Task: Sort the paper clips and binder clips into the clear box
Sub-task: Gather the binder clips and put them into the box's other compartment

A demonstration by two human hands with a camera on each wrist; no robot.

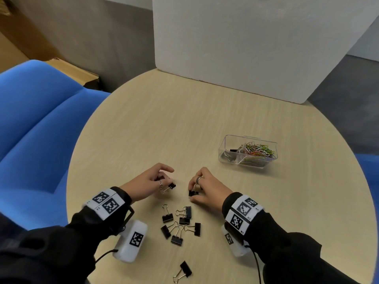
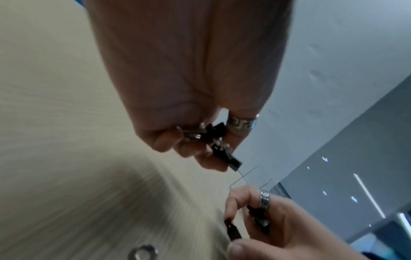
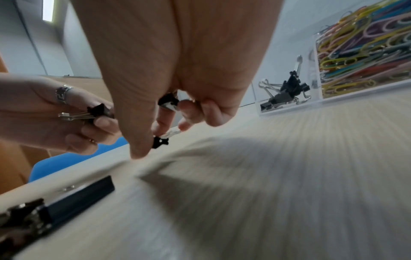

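Observation:
My left hand (image 1: pixel 159 179) grips black binder clips (image 1: pixel 171 185), fingers curled round them (image 2: pixel 214 139). Close to its right, my right hand (image 1: pixel 200 188) pinches another black binder clip (image 1: pixel 192 193) low over the table, with a second clip tucked in its curled fingers (image 3: pixel 169 102). Several black binder clips (image 1: pixel 180 224) lie loose on the table just in front of both hands. One more binder clip (image 1: pixel 184 268) lies alone near the front edge. The clear box (image 1: pixel 248 151) stands to the right and farther back. Its right compartment holds coloured paper clips (image 3: pixel 364 51), its left one binder clips (image 3: pixel 284 91).
The round wooden table (image 1: pixel 164 130) carries a white foam board (image 1: pixel 256 44) standing along its back edge. A blue sofa (image 1: pixel 34 128) sits to the left of the table. Bare tabletop lies between my hands and the box.

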